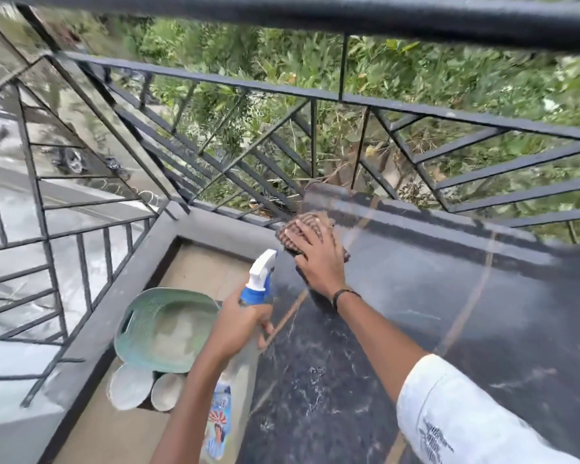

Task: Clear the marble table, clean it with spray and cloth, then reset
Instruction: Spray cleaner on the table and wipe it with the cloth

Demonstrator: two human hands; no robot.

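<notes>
The black marble table [432, 313] with white veins and gold lines fills the right half of the head view. My right hand [318, 259] lies flat, fingers spread, pressing a brown striped cloth [302, 226] onto the table's far left corner. My left hand [245, 324] grips the neck of a clear spray bottle [220, 420] with a blue and white trigger head [262, 272], held over the table's left edge. The bottle's nozzle points toward the cloth.
On the floor left of the table stands a green basket [164, 329] above two white bowls [131, 385]. A black metal railing [315, 95] fences the balcony close behind the table and along the left, with greenery and a street beyond.
</notes>
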